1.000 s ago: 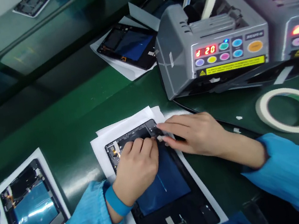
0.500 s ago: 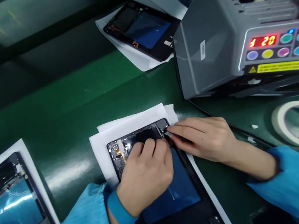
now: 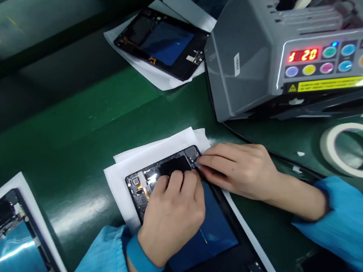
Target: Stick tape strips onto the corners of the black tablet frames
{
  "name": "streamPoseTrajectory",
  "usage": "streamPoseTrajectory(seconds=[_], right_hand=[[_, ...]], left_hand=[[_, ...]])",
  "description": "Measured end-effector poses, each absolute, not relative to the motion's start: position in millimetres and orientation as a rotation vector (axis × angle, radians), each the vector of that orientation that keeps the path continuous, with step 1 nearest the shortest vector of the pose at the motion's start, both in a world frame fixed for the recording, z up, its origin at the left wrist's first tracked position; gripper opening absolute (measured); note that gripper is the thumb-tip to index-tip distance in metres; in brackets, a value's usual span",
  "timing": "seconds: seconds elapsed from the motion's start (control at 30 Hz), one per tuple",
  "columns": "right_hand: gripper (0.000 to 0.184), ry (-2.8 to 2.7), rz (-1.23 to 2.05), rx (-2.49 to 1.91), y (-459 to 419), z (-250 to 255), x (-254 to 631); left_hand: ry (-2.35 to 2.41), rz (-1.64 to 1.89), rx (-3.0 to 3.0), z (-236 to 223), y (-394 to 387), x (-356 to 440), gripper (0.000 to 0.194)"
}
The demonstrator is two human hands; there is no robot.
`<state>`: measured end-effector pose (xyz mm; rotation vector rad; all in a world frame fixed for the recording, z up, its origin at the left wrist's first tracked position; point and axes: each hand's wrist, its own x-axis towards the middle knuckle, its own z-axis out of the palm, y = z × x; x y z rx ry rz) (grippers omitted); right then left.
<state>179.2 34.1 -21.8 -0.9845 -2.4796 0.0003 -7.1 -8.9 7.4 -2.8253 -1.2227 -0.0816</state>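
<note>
An opened tablet lies on white paper sheets in front of me, its inner parts and a dark blue panel showing. My left hand rests over its upper part with the fingers curled down; whatever the fingertips hold is hidden beneath them. At the tablet's top right corner, my right hand pinches with thumb and forefinger against the edge. Something small and pale seems to sit at those fingertips, too small to name. A camera module shows at the tablet's top left corner.
A grey tape dispenser with a lit red display stands at the back right, its black cable running along the green table. A roll of white tape lies at right. Other opened tablets lie on paper behind and at left.
The whole view has shifted a little, so most things sit slightly further left. Both hands keep nearly the same places on the tablet, the right fingertips still at its top right corner.
</note>
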Motion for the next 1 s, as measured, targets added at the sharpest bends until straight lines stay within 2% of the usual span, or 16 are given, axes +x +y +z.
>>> streamPoseTrajectory(seconds=[0.4, 0.5, 0.57, 0.63, 0.7, 0.8, 0.87, 1.0], right_hand=[[0.020, -2.691, -0.091, -1.009, 22.0, -8.5, 175.7], [0.030, -2.768, -0.114, -1.070, 7.8, -5.9, 178.4], [0.039, -2.772, -0.056, -1.104, -1.8, -8.0, 183.6], [0.042, -2.725, 0.008, -1.105, -9.7, -12.2, 190.0], [0.039, -2.659, 0.036, -1.074, -15.0, -16.9, 195.2], [0.034, -2.610, 0.038, -1.001, -20.0, -22.2, 198.0], [0.033, -2.597, 0.035, -0.972, -22.7, -24.4, 197.5], [0.033, -2.566, 0.012, -0.961, -26.2, -27.6, 196.9]], left_hand=[[-1.242, -0.047, -2.816, 4.6, -8.8, -2.8, 0.023], [-1.330, -0.077, -2.874, 12.4, -15.0, -6.3, 0.021], [-1.496, -0.255, -2.940, 21.9, -28.7, -23.2, 0.024], [-1.852, -0.535, -2.897, 31.9, -46.8, -52.6, 0.028], [-2.383, -0.728, -2.633, 39.0, -62.2, -85.0, 0.029], [-3.019, -0.781, -2.220, 38.6, -69.9, -113.3, 0.035], [-3.148, -0.702, -2.247, 33.5, -63.3, -112.8, 0.033], [-3.004, -0.634, -2.379, 38.3, -42.4, -93.1, 0.024]])
